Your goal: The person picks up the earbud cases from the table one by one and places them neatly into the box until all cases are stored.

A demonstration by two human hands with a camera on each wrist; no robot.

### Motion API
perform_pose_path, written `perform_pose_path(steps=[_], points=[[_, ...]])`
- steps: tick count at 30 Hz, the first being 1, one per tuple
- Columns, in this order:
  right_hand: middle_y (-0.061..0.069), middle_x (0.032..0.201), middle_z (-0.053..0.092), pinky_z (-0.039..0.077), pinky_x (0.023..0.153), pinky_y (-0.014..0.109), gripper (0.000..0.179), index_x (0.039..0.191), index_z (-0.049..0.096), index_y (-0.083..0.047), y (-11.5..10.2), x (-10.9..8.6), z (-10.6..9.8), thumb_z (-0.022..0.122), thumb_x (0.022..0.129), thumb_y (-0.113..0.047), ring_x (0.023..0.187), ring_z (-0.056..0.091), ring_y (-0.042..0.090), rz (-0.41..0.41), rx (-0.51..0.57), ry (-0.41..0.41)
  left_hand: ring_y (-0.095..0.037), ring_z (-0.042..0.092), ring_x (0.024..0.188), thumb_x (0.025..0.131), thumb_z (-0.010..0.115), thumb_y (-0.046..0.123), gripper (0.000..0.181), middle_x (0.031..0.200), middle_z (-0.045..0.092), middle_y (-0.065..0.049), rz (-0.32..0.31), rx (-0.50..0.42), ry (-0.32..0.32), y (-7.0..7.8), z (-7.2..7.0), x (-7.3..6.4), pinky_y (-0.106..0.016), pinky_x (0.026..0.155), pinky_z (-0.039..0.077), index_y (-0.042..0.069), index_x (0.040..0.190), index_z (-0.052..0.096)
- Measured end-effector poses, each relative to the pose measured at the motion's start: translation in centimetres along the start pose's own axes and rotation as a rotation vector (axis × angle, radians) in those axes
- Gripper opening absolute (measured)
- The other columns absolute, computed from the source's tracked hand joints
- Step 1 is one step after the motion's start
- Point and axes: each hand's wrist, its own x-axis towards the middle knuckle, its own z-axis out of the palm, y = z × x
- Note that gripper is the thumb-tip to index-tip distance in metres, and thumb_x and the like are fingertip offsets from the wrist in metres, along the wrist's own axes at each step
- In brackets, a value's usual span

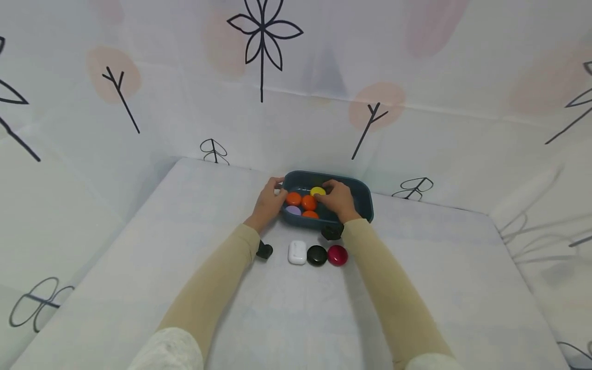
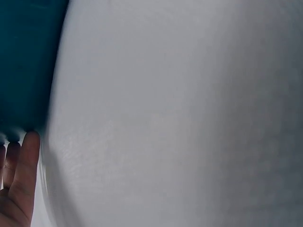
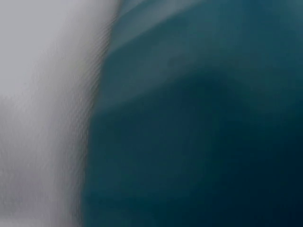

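Note:
A dark teal oblong tray (image 1: 363, 198) stands near the back of the table. My left hand (image 1: 266, 204) is at its left end in the head view, thumb at the rim; in the left wrist view the fingertips (image 2: 30, 142) meet the tray's outer wall. Reaching into the tray, my right hand (image 1: 340, 199) pinches the edge of a yellow disc (image 1: 317, 191) between thumb and fingers. Left of it lie several orange discs (image 1: 293, 199) and one lilac disc (image 1: 293, 210). Only the tray's teal surface (image 3: 156, 142) and white cloth show in the right wrist view.
In front of the tray, a white rounded-square piece (image 1: 297, 252), a black disc (image 1: 316, 255) and a dark red disc (image 1: 337, 255) sit in a row. White cloth covers the table (image 1: 287, 318). A patterned fabric wall (image 1: 296, 128) rises just behind the tray.

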Motion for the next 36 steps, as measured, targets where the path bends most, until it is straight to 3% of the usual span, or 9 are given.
perform_pose_path(steps=[5, 17, 36], points=[[0.009, 0.104, 0.057, 0.045, 0.076, 0.037, 0.049, 0.112, 0.055, -0.012, 0.09, 0.07, 0.11, 0.063, 0.072, -0.04, 0.089, 0.051, 0.024, 0.006, -0.014, -0.01, -0.017, 0.05, 0.084, 0.079, 0.043, 0.028, 0.046, 0.119, 0.05, -0.003, 0.001, 0.019, 0.011, -0.01, 0.03, 0.15, -0.031, 0.077, 0.043, 0.022, 0.125, 0.04], [0.011, 0.109, 0.055, 0.044, 0.08, 0.038, 0.049, 0.114, 0.053, -0.012, -0.2, 0.07, -0.07, 0.064, 0.073, -0.036, 0.094, 0.05, 0.025, 0.023, -0.003, -0.053, -0.018, 0.051, 0.084, 0.081, 0.043, 0.027, 0.045, 0.116, 0.051, -0.003, 0.011, 0.0, 0.005, 0.0, -0.1, 0.04, -0.03, 0.073, 0.043, 0.021, 0.126, 0.04], [0.013, 0.116, 0.052, 0.042, 0.087, 0.039, 0.049, 0.116, 0.051, -0.008, -0.11, 0.04, -0.18, 0.062, 0.076, -0.033, 0.1, 0.049, 0.026, 0.049, -0.022, -0.071, -0.02, 0.051, 0.09, 0.081, 0.043, 0.027, 0.046, 0.121, 0.049, -0.004, -0.019, 0.002, -0.01, 0.56, -0.15, -0.31, -0.034, 0.079, 0.044, 0.022, 0.127, 0.039]])
